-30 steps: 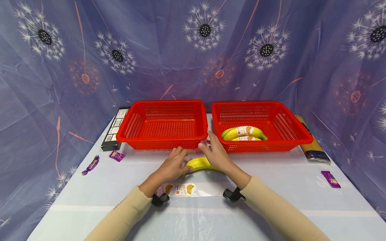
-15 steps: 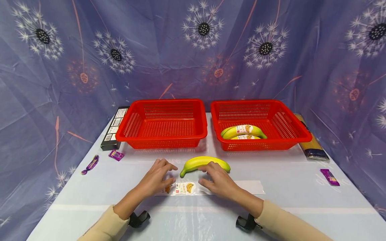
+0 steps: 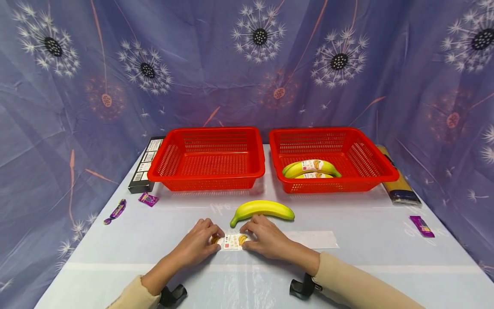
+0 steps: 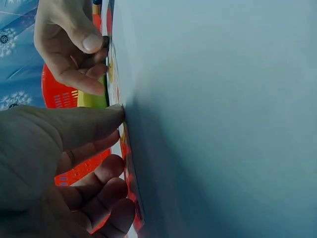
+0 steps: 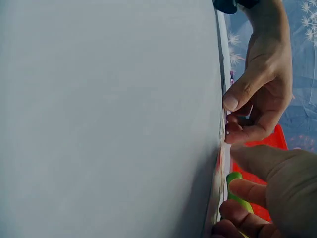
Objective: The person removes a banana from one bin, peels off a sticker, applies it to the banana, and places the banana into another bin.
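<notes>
Since the frame half a second earlier, both hands had drawn back from the loose banana point(image 3: 262, 209) and closed in on the printed end of the clear plastic bag point(image 3: 308, 239) lying flat on the table point(image 3: 366, 266) just in front of that banana. In the head view, the left hand point(image 3: 198, 241) pinched the bag's left edge beside the printed banana label point(image 3: 233, 241), fingers curled down onto it, while the right hand point(image 3: 266, 241) pressed curled fingertips on the label's right side. Behind the banana stood two red baskets: the left basket point(image 3: 208, 158) and the right basket point(image 3: 332, 156), which held two bagged bananas point(image 3: 311, 168). In the left wrist view, the left hand's thumb point(image 4: 106, 116) lay on the bag's edge with the fingers bent beneath. In the right wrist view, the right hand's fingertips point(image 5: 233, 191) touched the bag's edge; whether they gripped it could not be told.
</notes>
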